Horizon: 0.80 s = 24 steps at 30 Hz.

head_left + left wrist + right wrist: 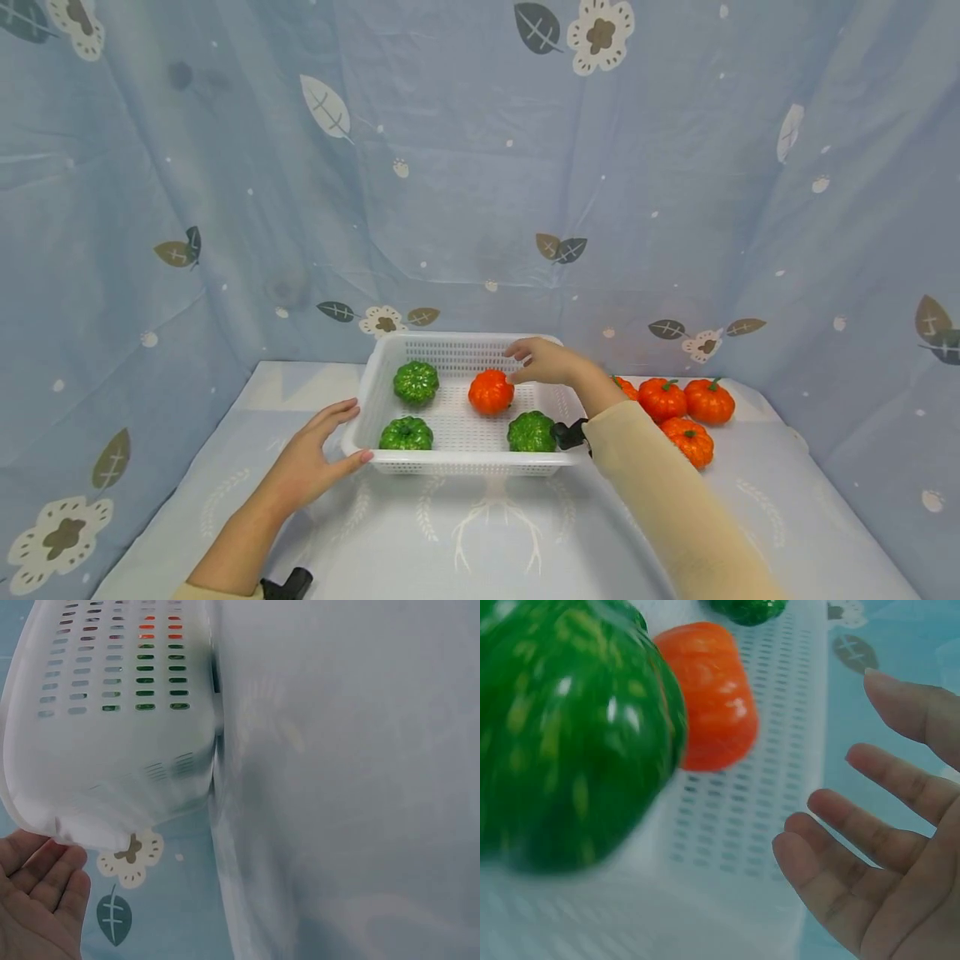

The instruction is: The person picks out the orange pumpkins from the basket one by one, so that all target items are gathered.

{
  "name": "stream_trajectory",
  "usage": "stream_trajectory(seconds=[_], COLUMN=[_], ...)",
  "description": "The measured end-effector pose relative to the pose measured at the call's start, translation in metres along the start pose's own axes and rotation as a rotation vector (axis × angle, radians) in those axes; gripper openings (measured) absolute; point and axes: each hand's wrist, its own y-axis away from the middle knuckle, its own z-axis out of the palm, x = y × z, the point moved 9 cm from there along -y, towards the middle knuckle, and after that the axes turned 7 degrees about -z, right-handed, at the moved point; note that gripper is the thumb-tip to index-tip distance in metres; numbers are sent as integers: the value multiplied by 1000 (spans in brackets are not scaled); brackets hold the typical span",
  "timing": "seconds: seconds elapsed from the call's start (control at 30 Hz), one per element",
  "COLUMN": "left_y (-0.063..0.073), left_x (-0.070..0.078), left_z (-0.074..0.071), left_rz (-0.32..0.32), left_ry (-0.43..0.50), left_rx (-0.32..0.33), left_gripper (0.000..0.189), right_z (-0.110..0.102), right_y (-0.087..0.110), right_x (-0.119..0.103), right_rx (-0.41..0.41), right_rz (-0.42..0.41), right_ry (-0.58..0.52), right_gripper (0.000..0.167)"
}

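A white plastic basket (465, 458) with slotted walls holds several green pumpkins and one orange pumpkin (491, 392). The green ones sit at back left (416, 383), front left (407, 434) and front right (532, 432). My left hand (318, 454) is at the basket's left side, fingers extended along its rim; in the left wrist view the fingertips meet the rim's corner. Above the basket's right part, my right hand (551, 363) is beside the orange pumpkin with nothing in its grasp. The right wrist view shows its fingers spread and loosely bent, apart from the pumpkins.
Several more orange pumpkins (662, 400) lie on the table right of the basket, partly behind my right forearm. A pale patterned cloth covers the table (465, 533). Blue printed curtain (465, 167) hangs behind and at both sides, close behind the basket's back rim.
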Motion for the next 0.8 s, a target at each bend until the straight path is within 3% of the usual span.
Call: stream_trajectory(seconds=[0.37, 0.8], left_y=[0, 0], left_x=[7, 13], left_z=[0, 2], left_rz=[34, 88], left_ry=[-14, -30], left_rx=[13, 28], left_gripper=[76, 69], right_z=[29, 42], right_y=[-20, -29], right_x=[24, 33], right_rx=[-51, -81], right_rz=[88, 139], right_ry=[-40, -150], right_gripper=[76, 75])
